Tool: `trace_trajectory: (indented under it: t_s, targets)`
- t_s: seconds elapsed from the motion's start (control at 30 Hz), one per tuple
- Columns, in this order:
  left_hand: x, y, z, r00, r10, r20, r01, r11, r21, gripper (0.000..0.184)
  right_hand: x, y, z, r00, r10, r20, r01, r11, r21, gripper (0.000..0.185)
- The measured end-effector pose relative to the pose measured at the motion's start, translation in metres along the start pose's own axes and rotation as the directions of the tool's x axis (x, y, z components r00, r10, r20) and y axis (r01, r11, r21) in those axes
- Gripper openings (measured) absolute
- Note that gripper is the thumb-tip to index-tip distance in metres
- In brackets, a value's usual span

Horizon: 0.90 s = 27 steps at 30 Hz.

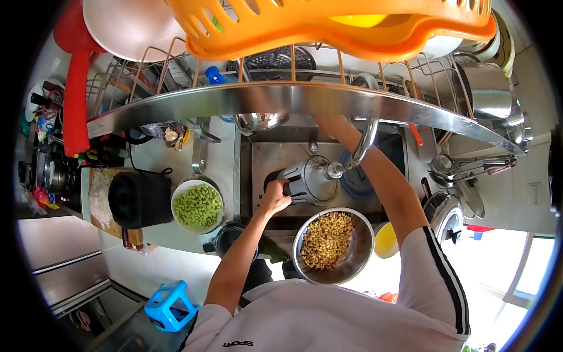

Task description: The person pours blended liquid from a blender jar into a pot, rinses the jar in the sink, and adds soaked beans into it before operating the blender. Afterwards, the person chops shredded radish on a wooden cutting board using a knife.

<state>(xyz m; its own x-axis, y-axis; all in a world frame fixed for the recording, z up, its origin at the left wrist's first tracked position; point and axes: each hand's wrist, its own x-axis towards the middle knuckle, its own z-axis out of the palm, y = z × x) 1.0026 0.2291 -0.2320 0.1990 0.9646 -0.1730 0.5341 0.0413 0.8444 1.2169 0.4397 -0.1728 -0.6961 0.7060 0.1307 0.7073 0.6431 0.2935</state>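
Observation:
My left hand (277, 196) is closed around the dark handle of a clear blender jug (316, 183). The jug is tilted in the sink (267, 154), its mouth near the end of the curved metal faucet (368, 141). My right arm reaches over the sink, past the faucet. Only part of my right hand (331, 124) shows at the back of the sink; the shelf edge hides its fingers. A steel bowl (365, 258) of light brown beans or nuts (326, 239) stands at the sink's front edge.
On the left counter are a bowl of green beans (197, 205), a black appliance base (139, 199) and a wooden board (98, 205). A metal shelf edge (305, 97) crosses above the sink, under an orange basket (340, 35). Ladles (463, 167) hang right. A blue stool (171, 306) stands below.

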Motion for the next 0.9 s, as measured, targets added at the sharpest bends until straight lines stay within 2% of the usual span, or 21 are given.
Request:
trace_trajectory:
  t_s: [0.37,0.57,0.67,0.77,0.87,0.9]
  targets:
    - [-0.005,0.017,-0.006,1.0,0.02,-0.019,-0.019,0.998,0.058,0.044,0.007,0.0,0.007,0.999,-0.004,-0.034,0.003,0.999,-0.034,0.023]
    - [-0.002,0.013,-0.002,0.999,0.032,-0.021,-0.032,0.999,0.03,0.04,0.009,-0.001,0.015,0.999,-0.003,-0.046,0.002,1.0,-0.022,0.023]
    - [-0.001,0.013,-0.001,1.0,-0.012,-0.022,0.013,0.999,0.037,0.038,0.008,-0.002,0.01,0.989,-0.024,-0.148,0.013,0.997,-0.077,0.023]
    - [-0.004,0.014,0.004,0.993,0.015,-0.113,0.005,0.984,0.177,0.034,0.007,-0.005,0.001,0.992,-0.003,-0.123,-0.019,0.984,-0.175,0.029]
    - [-0.005,-0.003,0.015,0.986,0.02,-0.165,-0.019,1.0,0.006,0.029,0.005,-0.006,0.001,0.993,0.02,-0.119,-0.041,0.983,-0.178,0.027]
    - [-0.006,-0.001,0.013,0.993,-0.021,-0.113,0.011,0.996,-0.092,0.026,0.004,-0.005,0.003,0.991,0.026,-0.129,-0.046,0.986,-0.161,0.027]
